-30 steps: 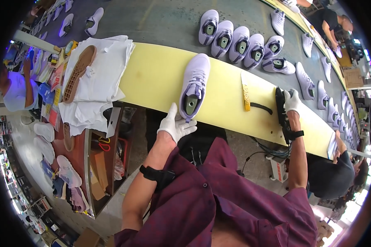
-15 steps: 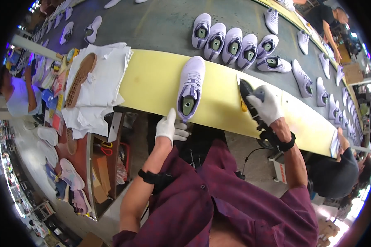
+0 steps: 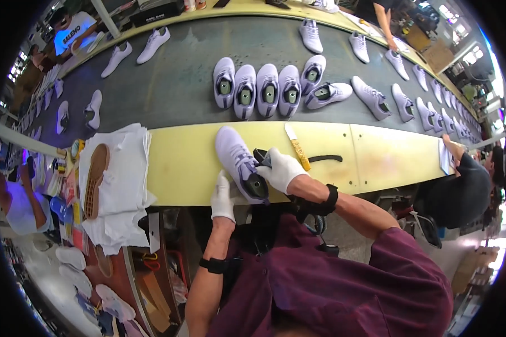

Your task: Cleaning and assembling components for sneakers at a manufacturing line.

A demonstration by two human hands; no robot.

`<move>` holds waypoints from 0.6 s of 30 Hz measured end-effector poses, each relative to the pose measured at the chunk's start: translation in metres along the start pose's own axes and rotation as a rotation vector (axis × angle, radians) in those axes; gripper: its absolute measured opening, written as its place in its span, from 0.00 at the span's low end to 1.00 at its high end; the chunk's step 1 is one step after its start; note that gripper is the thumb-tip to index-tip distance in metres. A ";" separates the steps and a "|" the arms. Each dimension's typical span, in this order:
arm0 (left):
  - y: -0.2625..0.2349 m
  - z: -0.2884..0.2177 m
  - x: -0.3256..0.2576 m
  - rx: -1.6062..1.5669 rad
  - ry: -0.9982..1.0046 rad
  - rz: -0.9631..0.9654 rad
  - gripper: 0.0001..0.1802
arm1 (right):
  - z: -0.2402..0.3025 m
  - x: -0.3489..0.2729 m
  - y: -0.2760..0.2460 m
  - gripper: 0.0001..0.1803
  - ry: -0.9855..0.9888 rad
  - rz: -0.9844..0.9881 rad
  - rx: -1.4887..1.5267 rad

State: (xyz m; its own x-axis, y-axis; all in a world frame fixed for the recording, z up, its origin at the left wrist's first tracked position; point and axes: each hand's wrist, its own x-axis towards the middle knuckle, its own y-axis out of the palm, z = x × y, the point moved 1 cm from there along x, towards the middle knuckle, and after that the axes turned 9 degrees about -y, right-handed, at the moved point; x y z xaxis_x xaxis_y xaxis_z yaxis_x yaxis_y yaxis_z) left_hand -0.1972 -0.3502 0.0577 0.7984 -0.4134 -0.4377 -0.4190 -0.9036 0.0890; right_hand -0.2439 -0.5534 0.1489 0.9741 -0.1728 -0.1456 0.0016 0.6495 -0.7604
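Observation:
A pale lilac lace-up sneaker (image 3: 233, 147) lies slanted on the yellow worktop (image 3: 185, 163), toe pointing away and heel over the near edge. My left hand (image 3: 223, 197), in a white glove, grips its left side near the heel, the thumb upright and the other fingers partly hidden beneath. My gloved right hand (image 3: 283, 171) is closed round a dark tool with a grey part (image 3: 261, 156), held against the shoe's collar and laces. The glove covers most of this tool, so its kind is unclear. A green piece shows inside the shoe opening.
A yellow-handled tool with a pale blade (image 3: 298, 147) and a black strip (image 3: 327, 158) lie right of my hand. White sheets (image 3: 118, 174) with a brown sole (image 3: 96, 181) are stacked left. Several lilac sneakers (image 3: 268, 90) stand on the dark belt (image 3: 191, 67) beyond. Co-workers stand around.
My right hand has moved left with the dark tool, from the worktop's right part to the shoe. The shoe has turned, its toe now leaning left, and my left hand has closed on it.

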 end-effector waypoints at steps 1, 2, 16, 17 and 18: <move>0.000 0.000 0.001 -0.213 -0.170 0.021 0.39 | -0.003 -0.001 -0.004 0.28 0.005 -0.014 -0.004; 0.001 -0.001 0.003 -0.424 -0.343 0.038 0.35 | -0.006 -0.003 -0.008 0.28 0.029 -0.011 0.028; 0.028 -0.042 -0.003 -0.973 -0.328 0.336 0.39 | 0.026 -0.079 -0.084 0.17 -0.140 -0.256 0.256; 0.029 -0.058 -0.005 -0.912 -0.326 0.304 0.38 | 0.024 -0.090 -0.087 0.19 -0.196 -0.287 0.264; 0.031 -0.069 -0.005 -0.848 -0.326 0.279 0.37 | 0.032 -0.099 -0.092 0.20 -0.323 -0.290 0.189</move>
State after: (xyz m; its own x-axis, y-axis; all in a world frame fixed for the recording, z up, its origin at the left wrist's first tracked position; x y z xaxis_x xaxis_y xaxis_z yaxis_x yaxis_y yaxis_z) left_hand -0.1843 -0.3834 0.1242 0.5035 -0.6909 -0.5188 -0.0208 -0.6100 0.7922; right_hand -0.3333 -0.5725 0.2536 0.9478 -0.1471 0.2830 0.2958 0.7373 -0.6074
